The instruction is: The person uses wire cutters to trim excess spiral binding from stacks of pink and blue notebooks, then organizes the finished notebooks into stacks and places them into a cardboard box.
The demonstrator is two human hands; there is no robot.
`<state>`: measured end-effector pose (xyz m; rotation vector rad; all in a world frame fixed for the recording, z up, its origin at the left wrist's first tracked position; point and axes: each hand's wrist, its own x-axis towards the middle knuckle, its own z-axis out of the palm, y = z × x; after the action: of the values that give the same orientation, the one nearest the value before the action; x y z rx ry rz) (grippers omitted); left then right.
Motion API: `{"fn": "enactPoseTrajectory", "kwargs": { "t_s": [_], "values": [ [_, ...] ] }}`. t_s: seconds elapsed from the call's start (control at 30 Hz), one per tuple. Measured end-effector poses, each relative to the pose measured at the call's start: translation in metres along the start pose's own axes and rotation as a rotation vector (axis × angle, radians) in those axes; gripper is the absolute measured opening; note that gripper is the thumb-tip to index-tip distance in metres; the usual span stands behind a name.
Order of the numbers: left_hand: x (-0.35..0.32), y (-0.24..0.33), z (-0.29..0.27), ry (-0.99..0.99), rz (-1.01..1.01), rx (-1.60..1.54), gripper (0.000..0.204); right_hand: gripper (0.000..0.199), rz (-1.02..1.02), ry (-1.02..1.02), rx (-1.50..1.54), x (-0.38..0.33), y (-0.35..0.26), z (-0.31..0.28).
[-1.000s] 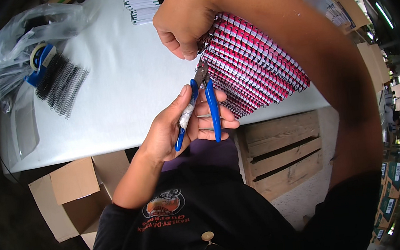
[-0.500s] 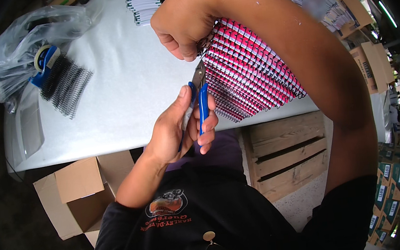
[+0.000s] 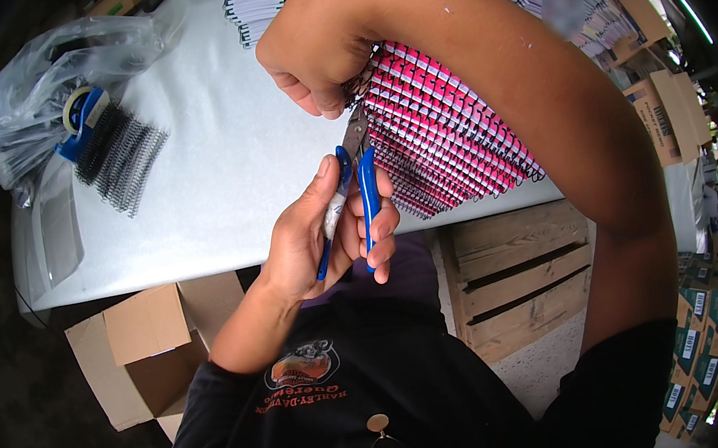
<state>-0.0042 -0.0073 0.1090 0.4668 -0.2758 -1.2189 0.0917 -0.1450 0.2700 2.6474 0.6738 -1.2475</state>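
Blue-handled wire cutters point(image 3: 368, 197) lie in my left hand point(image 3: 303, 230), fingers wrapped round the grips. Their handles are spread, and the dark jaws point up at the near-left corner of a stack of spiral-bound notebooks point(image 3: 445, 127). Pink and white edges and black wire coils show along this stack. Just beyond the jaws, my right hand point(image 3: 319, 53) bends down at the stack's left end, its fingers curled together by the black coil ends. What these fingers pinch is hidden. My right forearm arches over the notebooks and covers part of them.
On the white table point(image 3: 213, 169), a blue tape dispenser point(image 3: 84, 122), black wire coils point(image 3: 123, 157) and a clear plastic bag point(image 3: 21, 93) lie left. More spiral notebooks point(image 3: 253, 8) stand at the back. Below are an open cardboard box point(image 3: 147, 334) and a wooden crate point(image 3: 517, 273).
The cutters' handles have spread wider apart in my left hand. My right hand has shifted slightly left along the stack's end.
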Motion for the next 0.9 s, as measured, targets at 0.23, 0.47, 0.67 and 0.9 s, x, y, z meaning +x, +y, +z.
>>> {"fn": "enactPoseTrajectory", "kwargs": {
  "t_s": [0.23,0.47,0.67,0.9],
  "values": [
    [-0.001,0.001,-0.007,-0.086,-0.012,-0.087,0.057,0.019,0.007,0.014,0.011,0.001,-0.002,0.001],
    [-0.001,0.003,0.005,-0.002,-0.018,0.075,0.066,0.018,0.017,0.033,0.04,0.003,-0.002,0.003],
    [-0.006,0.005,0.0,-0.125,-0.003,-0.131,0.06,0.018,0.03,0.056,0.055,0.001,-0.004,0.004],
    [0.002,0.01,0.008,-0.138,-0.032,0.048,0.072,0.017,0.037,0.1,0.09,0.003,-0.005,0.005]
  ]
}}
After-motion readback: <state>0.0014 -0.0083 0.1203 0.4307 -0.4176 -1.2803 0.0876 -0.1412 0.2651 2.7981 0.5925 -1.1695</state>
